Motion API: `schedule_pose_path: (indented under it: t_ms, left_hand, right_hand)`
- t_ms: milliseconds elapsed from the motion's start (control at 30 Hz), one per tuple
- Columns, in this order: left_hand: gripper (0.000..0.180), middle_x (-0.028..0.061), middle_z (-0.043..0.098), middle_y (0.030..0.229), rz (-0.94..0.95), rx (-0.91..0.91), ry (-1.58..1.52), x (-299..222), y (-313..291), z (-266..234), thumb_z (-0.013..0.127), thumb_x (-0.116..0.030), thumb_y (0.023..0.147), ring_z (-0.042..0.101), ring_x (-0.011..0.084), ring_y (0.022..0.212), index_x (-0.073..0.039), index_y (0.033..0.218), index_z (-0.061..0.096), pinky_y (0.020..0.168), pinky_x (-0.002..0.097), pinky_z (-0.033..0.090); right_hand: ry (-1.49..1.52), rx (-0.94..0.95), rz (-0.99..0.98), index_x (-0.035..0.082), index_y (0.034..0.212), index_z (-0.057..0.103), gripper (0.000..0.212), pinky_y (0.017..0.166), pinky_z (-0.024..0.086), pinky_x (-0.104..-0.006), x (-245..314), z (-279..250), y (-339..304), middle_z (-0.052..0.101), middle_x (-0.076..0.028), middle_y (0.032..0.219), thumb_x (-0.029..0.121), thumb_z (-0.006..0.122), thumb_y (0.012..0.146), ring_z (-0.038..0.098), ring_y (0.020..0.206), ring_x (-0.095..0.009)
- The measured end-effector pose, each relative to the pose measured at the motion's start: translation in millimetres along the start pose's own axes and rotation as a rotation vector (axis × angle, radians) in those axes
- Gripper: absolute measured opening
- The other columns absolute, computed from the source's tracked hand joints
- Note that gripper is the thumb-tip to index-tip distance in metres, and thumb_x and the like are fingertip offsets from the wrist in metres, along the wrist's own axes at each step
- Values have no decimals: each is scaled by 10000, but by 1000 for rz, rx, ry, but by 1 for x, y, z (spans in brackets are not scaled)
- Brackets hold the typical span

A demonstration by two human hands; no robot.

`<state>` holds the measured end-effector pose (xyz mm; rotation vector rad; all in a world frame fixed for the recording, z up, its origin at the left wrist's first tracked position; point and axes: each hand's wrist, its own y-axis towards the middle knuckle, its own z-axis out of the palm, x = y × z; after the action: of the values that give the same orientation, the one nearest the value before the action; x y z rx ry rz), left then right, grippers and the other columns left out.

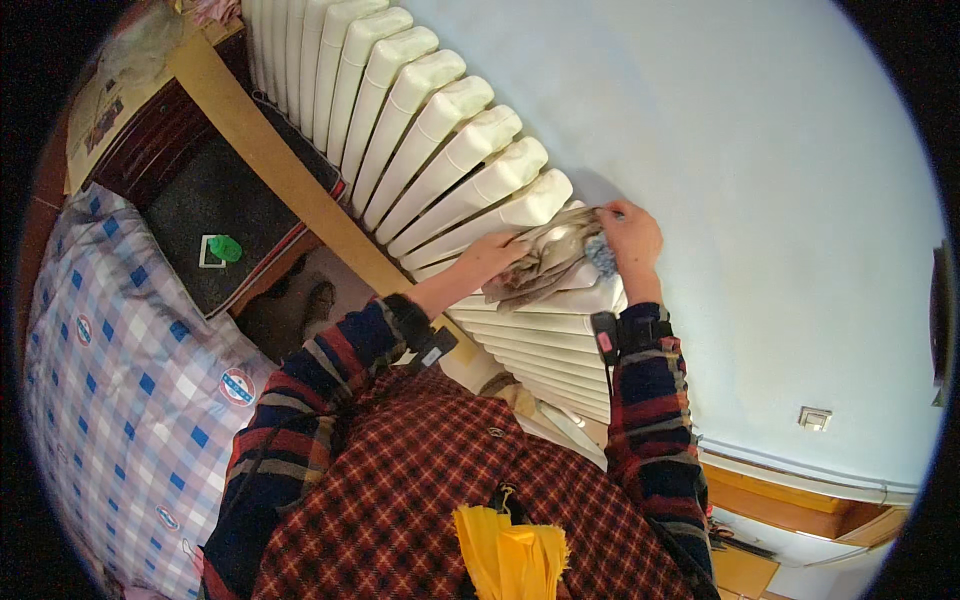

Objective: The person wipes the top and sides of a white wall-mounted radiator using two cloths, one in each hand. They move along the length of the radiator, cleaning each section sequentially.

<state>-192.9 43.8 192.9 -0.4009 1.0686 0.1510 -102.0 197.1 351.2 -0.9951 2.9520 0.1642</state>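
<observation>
A crumpled grey-brown cloth [540, 268] lies over the top of the white radiator [470, 185], stretched between my two hands. My left hand [485, 262] grips its left side, with the fingers closed. At the far right corner, my right hand [633, 240] pinches the cloth's edge between thumb and fingers, close to the wall. A small fuzzy blue-grey piece [602, 256] shows beside the right hand; whether it belongs to the cloth I cannot tell. Folds hide some of my left fingertips.
Left of the radiator runs a tan board [275, 150]. A checked bedcover [130, 400] fills the left side. On a dark surface beyond lies a green object [225, 248]. Yellow cloth [510, 550] hangs at my apron. A light blue wall [780, 200] stands right, with a switch [815, 418].
</observation>
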Motion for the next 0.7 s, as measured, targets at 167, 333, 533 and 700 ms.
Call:
schedule_pose_path:
  t_ms: [167,333,533,700]
  left_hand:
    - [323,15,562,821,132,93,231,-31,-16,-18,513,-313,967,529,108,686,-53,1152,565,638,286,466]
    - [372,139,623,884,347,-257,405,-50,-36,-31,534,-212,933,596,262,666,-132,1295,522,636,343,488]
    - [397,127,661,922,619,-236,1028,-49,-24,-43,538,-118,883,640,338,776,-186,1273,553,638,403,503]
    - [394,115,667,978,282,-137,1168,-27,-46,-67,538,-115,875,649,324,825,-183,1262,566,667,425,507]
  right_hand:
    - [173,-109,-36,146,921,707,237,728,511,-416,6,-9,1,706,-100,894,347,631,821,663,839,-323]
    - [228,-235,-184,129,896,684,197,700,512,-429,38,-7,17,703,-103,870,304,608,843,663,813,-334]
    - [-48,-84,-212,143,875,684,166,689,515,-408,62,22,45,695,-101,861,292,621,836,666,818,-310]
    - [147,-99,-467,172,897,698,145,680,516,-381,55,18,10,698,-64,897,283,630,833,668,812,-277]
